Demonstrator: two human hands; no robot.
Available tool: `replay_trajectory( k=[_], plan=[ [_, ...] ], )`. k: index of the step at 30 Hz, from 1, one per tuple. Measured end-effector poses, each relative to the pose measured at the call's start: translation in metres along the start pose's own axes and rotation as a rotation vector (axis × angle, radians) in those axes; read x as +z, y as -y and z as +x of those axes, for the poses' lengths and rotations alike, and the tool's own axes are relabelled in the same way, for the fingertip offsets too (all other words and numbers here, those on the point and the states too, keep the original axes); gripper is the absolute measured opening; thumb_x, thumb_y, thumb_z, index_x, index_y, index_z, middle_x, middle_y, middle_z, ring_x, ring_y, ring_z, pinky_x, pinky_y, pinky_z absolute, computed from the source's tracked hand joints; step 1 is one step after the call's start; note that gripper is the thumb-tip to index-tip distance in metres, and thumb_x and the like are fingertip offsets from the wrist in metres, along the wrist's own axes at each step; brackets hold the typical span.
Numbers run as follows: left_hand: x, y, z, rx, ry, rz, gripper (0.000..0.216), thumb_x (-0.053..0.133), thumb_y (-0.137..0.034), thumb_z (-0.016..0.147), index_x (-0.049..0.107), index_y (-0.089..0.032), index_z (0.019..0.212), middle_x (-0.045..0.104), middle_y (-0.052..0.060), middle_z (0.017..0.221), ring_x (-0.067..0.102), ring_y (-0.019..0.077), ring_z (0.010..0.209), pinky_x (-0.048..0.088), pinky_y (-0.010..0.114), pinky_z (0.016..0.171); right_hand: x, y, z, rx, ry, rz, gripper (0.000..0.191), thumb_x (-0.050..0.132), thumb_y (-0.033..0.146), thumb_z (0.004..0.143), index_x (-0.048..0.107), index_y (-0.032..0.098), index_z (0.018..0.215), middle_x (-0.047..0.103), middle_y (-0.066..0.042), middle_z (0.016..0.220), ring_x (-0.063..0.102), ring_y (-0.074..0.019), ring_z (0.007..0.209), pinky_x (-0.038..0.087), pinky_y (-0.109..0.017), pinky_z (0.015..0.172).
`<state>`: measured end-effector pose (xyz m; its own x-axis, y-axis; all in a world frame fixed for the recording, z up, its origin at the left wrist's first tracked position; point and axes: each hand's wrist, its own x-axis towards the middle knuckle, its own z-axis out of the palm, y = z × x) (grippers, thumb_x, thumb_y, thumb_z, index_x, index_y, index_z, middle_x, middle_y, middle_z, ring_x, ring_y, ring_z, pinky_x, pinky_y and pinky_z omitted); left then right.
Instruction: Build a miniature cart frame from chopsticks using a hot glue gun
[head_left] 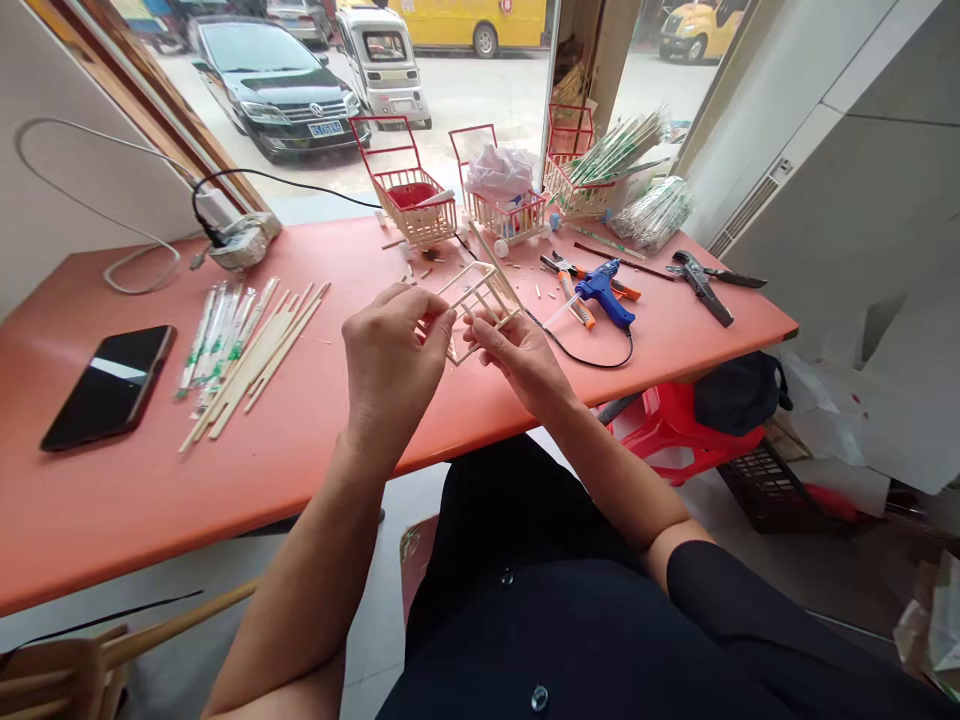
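Note:
Over the table's front edge, a small open frame of pale wooden sticks (489,292) is held up between my two hands. My left hand (394,355) is closed in a pinch at the frame's left corner; its fingertips partly hide what lies between them. On the other side, my right hand (517,360) grips the frame's lower right part between thumb and fingers. To the right of the frame lies a blue glue gun (604,292) with a black cord. Orange-handled pliers (576,295) rest beside it. Loose wooden sticks (262,355) and paper-wrapped chopsticks (217,335) lie to the left.
Several miniature stick carts (416,205) with red trim stand at the back of the orange table (315,470). A plastic-wrapped bundle (656,215) and black-handled cutters (705,285) lie right. A phone (112,385) and power strip (244,240) are left. A red stool (667,430) stands below.

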<state>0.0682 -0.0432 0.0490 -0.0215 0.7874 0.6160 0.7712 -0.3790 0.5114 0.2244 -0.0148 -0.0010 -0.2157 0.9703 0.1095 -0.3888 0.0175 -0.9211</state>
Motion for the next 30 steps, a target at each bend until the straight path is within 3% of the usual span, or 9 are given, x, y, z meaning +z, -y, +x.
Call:
replay_trajectory(
  k=[7, 30],
  plan=[
    [0.0029, 0.0014, -0.0038, -0.008, 0.014, -0.032, 0.013, 0.066, -0.027, 0.099, 0.079, -0.024, 0.098, 0.082, 0.002, 0.097, 0.073, 0.0206, 0.085, 0.056, 0.034, 0.082, 0.0067, 0.0, 0.0005, -0.043, -0.03, 0.009, 0.049, 0.098, 0.061, 0.068, 0.071, 0.022, 0.082, 0.064, 0.004, 0.076, 0.057, -0.012, 0.076, 0.042, -0.027, 0.069],
    [0.0025, -0.0023, -0.0022, -0.044, 0.025, 0.013, 0.013, 0.066, -0.028, 0.097, 0.076, -0.024, 0.09, 0.081, 0.002, 0.092, 0.071, 0.0204, 0.081, 0.055, 0.034, 0.083, 0.0084, -0.0053, 0.004, -0.065, -0.002, 0.082, 0.046, 0.101, 0.056, 0.067, 0.073, 0.021, 0.079, 0.06, 0.006, 0.073, 0.05, -0.0104, 0.072, 0.04, -0.027, 0.071]
  ],
)
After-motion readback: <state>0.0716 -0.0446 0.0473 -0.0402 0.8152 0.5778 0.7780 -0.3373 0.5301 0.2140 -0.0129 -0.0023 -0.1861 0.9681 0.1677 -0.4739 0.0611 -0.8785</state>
